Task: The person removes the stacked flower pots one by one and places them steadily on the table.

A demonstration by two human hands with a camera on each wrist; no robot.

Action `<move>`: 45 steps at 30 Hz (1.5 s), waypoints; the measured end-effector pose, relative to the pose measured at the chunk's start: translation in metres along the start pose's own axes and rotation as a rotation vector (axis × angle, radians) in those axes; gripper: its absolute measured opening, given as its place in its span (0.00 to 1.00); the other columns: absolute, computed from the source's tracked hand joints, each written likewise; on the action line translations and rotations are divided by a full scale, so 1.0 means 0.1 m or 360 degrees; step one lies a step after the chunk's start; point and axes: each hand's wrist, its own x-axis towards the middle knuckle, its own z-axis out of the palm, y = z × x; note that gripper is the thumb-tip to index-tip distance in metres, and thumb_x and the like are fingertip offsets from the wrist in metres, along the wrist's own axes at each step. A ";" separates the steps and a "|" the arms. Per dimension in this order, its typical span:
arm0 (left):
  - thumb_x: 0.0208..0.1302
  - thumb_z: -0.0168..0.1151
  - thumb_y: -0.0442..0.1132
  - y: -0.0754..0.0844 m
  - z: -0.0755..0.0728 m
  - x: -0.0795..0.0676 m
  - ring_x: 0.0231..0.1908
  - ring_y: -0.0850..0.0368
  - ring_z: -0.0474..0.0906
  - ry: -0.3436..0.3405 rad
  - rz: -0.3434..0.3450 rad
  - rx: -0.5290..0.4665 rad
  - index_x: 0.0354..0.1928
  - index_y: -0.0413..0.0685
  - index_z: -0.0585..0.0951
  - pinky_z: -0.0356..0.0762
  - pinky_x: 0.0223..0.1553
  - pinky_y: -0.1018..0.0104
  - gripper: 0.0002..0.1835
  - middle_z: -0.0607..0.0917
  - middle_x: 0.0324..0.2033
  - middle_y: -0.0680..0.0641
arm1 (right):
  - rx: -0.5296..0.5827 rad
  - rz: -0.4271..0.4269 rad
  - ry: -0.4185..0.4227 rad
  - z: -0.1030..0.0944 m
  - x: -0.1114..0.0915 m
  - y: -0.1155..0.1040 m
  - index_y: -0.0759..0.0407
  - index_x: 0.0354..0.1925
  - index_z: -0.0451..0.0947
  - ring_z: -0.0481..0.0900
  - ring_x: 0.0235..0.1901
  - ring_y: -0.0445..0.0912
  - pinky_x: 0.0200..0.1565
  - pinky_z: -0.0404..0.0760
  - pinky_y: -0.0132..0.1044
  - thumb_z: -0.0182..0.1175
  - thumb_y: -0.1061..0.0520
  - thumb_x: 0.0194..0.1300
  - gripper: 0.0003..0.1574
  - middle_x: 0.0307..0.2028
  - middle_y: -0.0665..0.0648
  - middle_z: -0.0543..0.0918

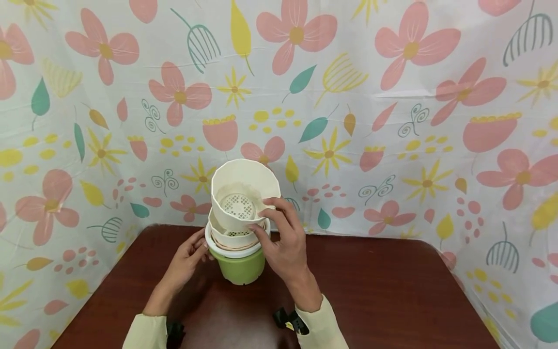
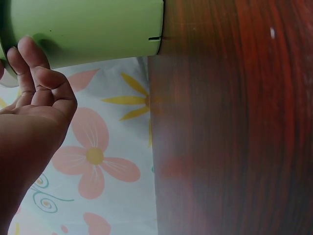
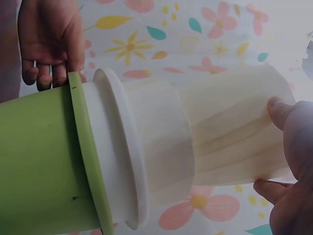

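A stack of nested flower pots stands over the table. At the bottom is a green pot (image 1: 241,267), with a thick-rimmed white pot (image 3: 110,147) inside it. From that rises another white pot (image 3: 164,142), and topmost is a tilted, many-sided white pot (image 1: 223,206) with a perforated base. My right hand (image 1: 285,242) pinches the topmost pot's wall near its rim, thumb outside and fingers over the edge. On the left side, my left hand (image 1: 183,264) holds the green pot at its rim, fingers bent. The inner pots' lower parts are hidden.
The stack is near the back edge of a dark reddish-brown wooden table (image 1: 370,286). Behind and beside it hangs a white cloth (image 1: 348,194) printed with flowers and leaves. Dark wrist straps (image 1: 298,322) sit by the pale sleeves (image 1: 322,327).
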 end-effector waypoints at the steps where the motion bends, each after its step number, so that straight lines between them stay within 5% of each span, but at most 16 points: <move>1: 0.86 0.50 0.39 0.00 0.00 0.00 0.40 0.55 0.83 0.0006 -0.0008 0.0001 0.82 0.38 0.59 0.81 0.42 0.66 0.30 0.87 0.45 0.54 | 0.0001 -0.0003 0.0008 0.00 0.00 -0.01 0.62 0.46 0.82 0.81 0.54 0.56 0.55 0.82 0.41 0.76 0.55 0.66 0.17 0.57 0.65 0.80; 17: 0.86 0.50 0.41 0.02 0.03 -0.01 0.42 0.47 0.83 0.0004 -0.0048 -0.0001 0.82 0.38 0.58 0.81 0.43 0.67 0.31 0.86 0.44 0.52 | 0.0017 -0.0001 0.0113 -0.12 0.07 -0.08 0.62 0.46 0.82 0.81 0.54 0.57 0.60 0.80 0.36 0.73 0.51 0.70 0.17 0.56 0.66 0.81; 28: 0.86 0.50 0.40 0.01 0.00 -0.01 0.40 0.53 0.83 0.0009 -0.0027 -0.0004 0.83 0.40 0.58 0.81 0.42 0.66 0.30 0.86 0.43 0.52 | -0.0026 -0.0044 0.0149 -0.18 0.10 -0.12 0.63 0.45 0.83 0.81 0.54 0.58 0.61 0.78 0.37 0.74 0.52 0.70 0.16 0.55 0.67 0.82; 37: 0.87 0.50 0.41 0.00 0.01 -0.01 0.40 0.51 0.83 0.0015 -0.0035 0.0031 0.82 0.40 0.59 0.81 0.42 0.65 0.30 0.86 0.45 0.52 | -0.0053 -0.0041 0.0146 -0.26 0.11 -0.15 0.63 0.45 0.84 0.80 0.46 0.54 0.51 0.80 0.35 0.75 0.54 0.69 0.15 0.55 0.67 0.81; 45: 0.87 0.49 0.42 0.01 -0.01 -0.01 0.42 0.45 0.83 0.0021 -0.0041 0.0066 0.82 0.41 0.59 0.81 0.42 0.66 0.30 0.86 0.46 0.51 | -0.0063 -0.0047 0.0162 -0.33 0.13 -0.15 0.64 0.44 0.83 0.80 0.53 0.58 0.55 0.77 0.37 0.74 0.54 0.69 0.14 0.55 0.68 0.81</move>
